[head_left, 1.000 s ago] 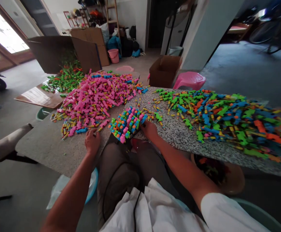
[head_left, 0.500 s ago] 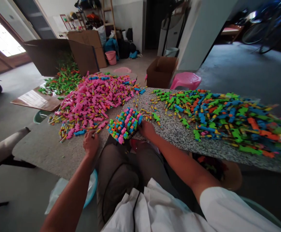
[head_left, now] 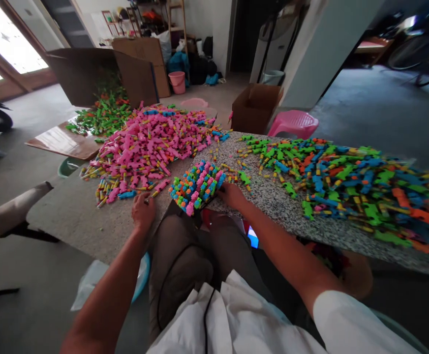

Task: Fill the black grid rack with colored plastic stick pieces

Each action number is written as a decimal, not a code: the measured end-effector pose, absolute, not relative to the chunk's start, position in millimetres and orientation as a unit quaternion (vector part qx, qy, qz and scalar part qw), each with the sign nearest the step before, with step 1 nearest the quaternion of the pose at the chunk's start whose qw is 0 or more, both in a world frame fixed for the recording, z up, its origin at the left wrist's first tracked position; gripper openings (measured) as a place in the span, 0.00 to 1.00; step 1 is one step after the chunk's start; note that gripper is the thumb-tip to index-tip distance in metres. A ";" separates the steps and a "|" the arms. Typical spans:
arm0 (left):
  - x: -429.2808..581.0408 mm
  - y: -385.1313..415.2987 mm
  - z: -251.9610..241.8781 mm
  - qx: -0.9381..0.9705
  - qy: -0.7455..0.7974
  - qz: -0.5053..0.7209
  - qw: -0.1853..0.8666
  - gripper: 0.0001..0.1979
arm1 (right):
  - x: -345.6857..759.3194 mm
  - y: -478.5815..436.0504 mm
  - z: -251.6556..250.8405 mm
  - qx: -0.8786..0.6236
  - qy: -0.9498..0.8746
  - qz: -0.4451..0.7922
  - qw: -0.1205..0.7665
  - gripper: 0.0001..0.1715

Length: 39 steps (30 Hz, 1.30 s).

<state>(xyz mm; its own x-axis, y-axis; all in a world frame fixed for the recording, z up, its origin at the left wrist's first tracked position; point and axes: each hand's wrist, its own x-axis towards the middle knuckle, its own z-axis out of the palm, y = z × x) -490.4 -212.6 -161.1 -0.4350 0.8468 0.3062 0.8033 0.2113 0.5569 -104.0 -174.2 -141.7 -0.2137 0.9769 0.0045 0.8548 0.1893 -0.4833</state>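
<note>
A block of small toys (head_left: pixel 197 187), packed upright in blue, green, orange and pink, sits at the table's front edge above my lap. My right hand (head_left: pixel 232 195) is closed on its right side. My left hand (head_left: pixel 143 211) rests at the table edge, left of the block, beside the pink toys; whatever its bent fingers hold, if anything, is too small to make out. A large heap of pink toys (head_left: pixel 144 142) with yellow ends lies beyond my left hand. To the right spreads a heap of green, blue and orange toys (head_left: pixel 347 177).
Behind the pink heap, a cardboard box (head_left: pixel 137 78) lies with green toys (head_left: pixel 104 115) spilling out. An open brown box (head_left: pixel 255 108) and a pink stool (head_left: pixel 294 123) stand beyond the stone table (head_left: pixel 70 211). A blue basin (head_left: pixel 145 280) is below my left forearm.
The view has shifted slightly, so most things appear farther right. A lit screen now shows beside my right leg. Both hands keep nearly the same places relative to the table and block.
</note>
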 end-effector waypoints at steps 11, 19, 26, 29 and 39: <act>-489.5 -213.3 -162.8 0.534 0.773 0.342 0.029 0.16 | -108.3 -177.6 -146.3 -0.618 -0.746 0.176 0.176 0.23; -489.0 -208.1 -168.8 0.544 0.762 0.349 0.042 0.15 | -104.2 -172.7 -156.8 -0.611 -0.756 0.155 0.178 0.27; -489.2 -209.2 -164.4 0.557 0.748 0.356 0.057 0.15 | -92.5 -194.8 -139.3 -0.590 -0.756 0.187 0.212 0.24; -491.8 -206.2 -167.1 0.562 0.748 0.349 0.062 0.15 | -64.9 -256.6 -157.0 -0.596 -0.707 0.171 0.339 0.23; -487.5 -198.6 -165.2 0.557 0.766 0.320 0.017 0.15 | -9.3 -426.1 -333.9 -0.834 -0.427 0.324 0.131 0.18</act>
